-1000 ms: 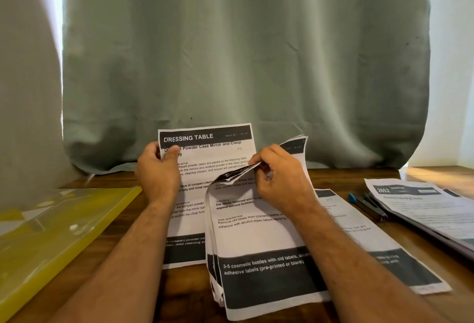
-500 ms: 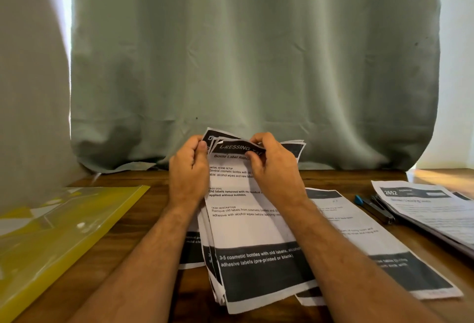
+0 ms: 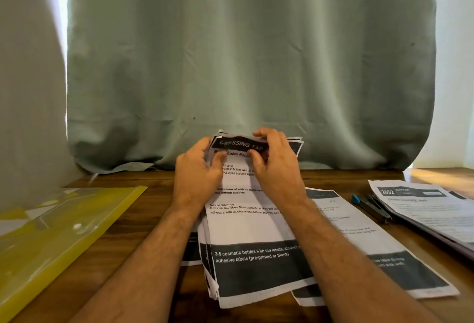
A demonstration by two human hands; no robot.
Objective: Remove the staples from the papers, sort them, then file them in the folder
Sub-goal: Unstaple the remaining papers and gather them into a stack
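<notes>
Left hand (image 3: 196, 171) curled on the left top edge of a stapled bundle of white printed sheets with black header and footer bands (image 3: 246, 222), thumb across the front page, fingers behind and out of sight. Right hand (image 3: 275, 166) clamped on the top right of same bundle, thumb on the front below the header, fingers hooked over the upper edge. Top of bundle bent and crumpled between both hands; header warped, only "DRESSING TA" readable, rest covered by right hand. Staple itself not visible; corner hidden under fingers. Cannot tell how many sheets, only several edges fanned at lower left and upper right.

Bundle held tilted, lower edge down on the dark brown wooden bench (image 3: 143, 253), centre of view. Front page legible in part: "Label Rep…", "TASK DESCRIPTION", white text in bottom black band about cosmetic bottles. Left margin of text blocked by left hand.

Beneath and left, a corner of another printed sheet (image 3: 191, 248), mostly covered. Right of bundle, flat loose printed page with black footer band (image 3: 379, 253), partly crossed by right forearm, print blurred. Further right, a dark stapler-like tool with a blue tip (image 3: 370, 207) lying just beside a stack of printed papers headed "2652" (image 3: 436, 209), stack cut off by right frame edge. Far left, translucent yellow plastic folder (image 3: 51, 240) flat on bench, cut off at left and bottom. Pale green curtain (image 3: 243, 53) hanging behind, hem touching bench's back edge.
</notes>
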